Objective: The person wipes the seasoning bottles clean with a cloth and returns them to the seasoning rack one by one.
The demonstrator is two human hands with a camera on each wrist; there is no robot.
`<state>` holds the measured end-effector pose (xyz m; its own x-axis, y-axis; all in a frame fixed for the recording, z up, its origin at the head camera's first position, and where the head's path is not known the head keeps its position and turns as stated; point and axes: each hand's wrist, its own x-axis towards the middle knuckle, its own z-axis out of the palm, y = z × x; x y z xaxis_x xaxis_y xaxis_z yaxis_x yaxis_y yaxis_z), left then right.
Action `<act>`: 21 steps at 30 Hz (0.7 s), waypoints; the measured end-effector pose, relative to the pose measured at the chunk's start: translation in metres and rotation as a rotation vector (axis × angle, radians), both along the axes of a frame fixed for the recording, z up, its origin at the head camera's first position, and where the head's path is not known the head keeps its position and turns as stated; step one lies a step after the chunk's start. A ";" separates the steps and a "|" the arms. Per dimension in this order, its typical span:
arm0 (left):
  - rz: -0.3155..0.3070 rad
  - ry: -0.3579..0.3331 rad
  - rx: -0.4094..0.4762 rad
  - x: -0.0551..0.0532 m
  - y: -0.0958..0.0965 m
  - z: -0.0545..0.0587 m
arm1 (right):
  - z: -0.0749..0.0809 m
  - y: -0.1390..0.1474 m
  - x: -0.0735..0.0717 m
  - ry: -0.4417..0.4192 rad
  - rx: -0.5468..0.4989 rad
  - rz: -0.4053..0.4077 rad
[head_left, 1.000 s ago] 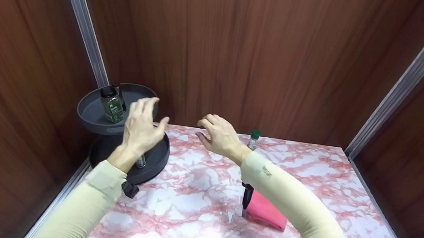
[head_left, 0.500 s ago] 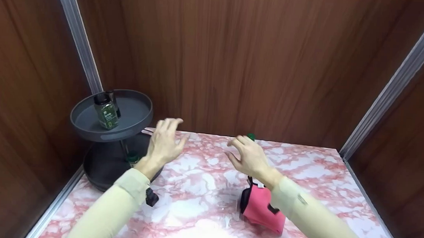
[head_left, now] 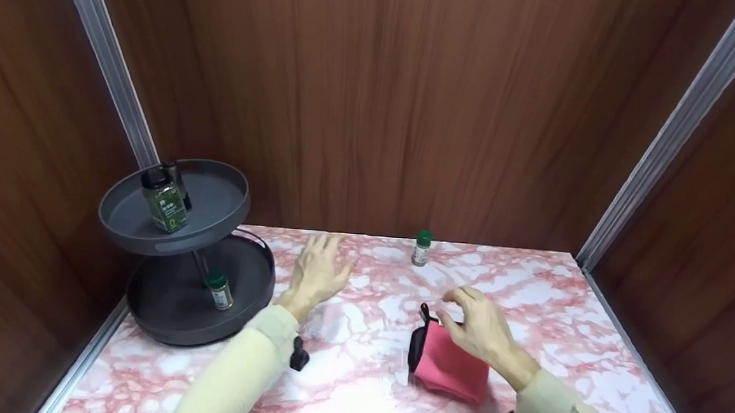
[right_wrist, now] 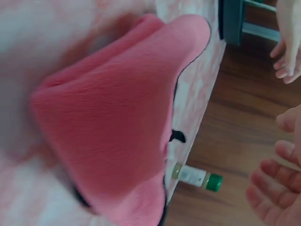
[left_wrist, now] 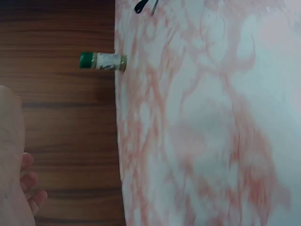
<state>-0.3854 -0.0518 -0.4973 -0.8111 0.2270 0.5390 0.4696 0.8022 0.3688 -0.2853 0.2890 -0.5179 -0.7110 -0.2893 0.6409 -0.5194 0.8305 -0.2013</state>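
Note:
My right hand [head_left: 480, 325] hovers over the far right part of a folded pink cloth [head_left: 453, 368], its fingers relaxed and holding nothing. The cloth has black edging and a small black loop; in the right wrist view its fuzzy pink side [right_wrist: 117, 108] fills much of the frame. My left hand [head_left: 317, 274] is in the air over the middle of the table, fingers spread and nothing in them. Behind both hands, a small green-capped spice jar [head_left: 421, 249] stands upright near the back edge.
At the left stands a dark two-tier round tray [head_left: 197, 336]. A larger green-labelled jar [head_left: 166, 204] and a slim dark bottle [head_left: 183, 189] occupy its upper tier; another green-capped jar [head_left: 220, 293] is below. Wood-grain walls [head_left: 361, 104] enclose the pink marbled table [head_left: 528, 293].
Both hands have moved right and nearer, the left away from the tray, the right to over the pink cloth. The green-capped jar at the back has come into full view.

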 end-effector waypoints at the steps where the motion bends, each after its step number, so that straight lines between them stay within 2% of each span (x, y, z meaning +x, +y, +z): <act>1: 0.000 -0.024 0.000 -0.002 0.006 -0.003 | -0.003 0.005 0.003 -0.023 -0.005 -0.031; 3: 0.003 -0.060 0.002 -0.005 0.018 -0.010 | -0.007 0.013 0.008 -0.076 -0.014 -0.091; 10: 0.015 -0.122 0.068 -0.017 0.057 -0.031 | -0.011 0.041 0.021 -0.300 -0.050 -0.285; 15: 0.030 -0.185 0.077 -0.027 0.079 -0.037 | -0.019 0.056 0.029 -0.481 -0.124 -0.377; 21: 0.042 -0.243 0.092 -0.041 0.101 -0.043 | -0.036 0.062 0.035 -0.682 -0.220 -0.455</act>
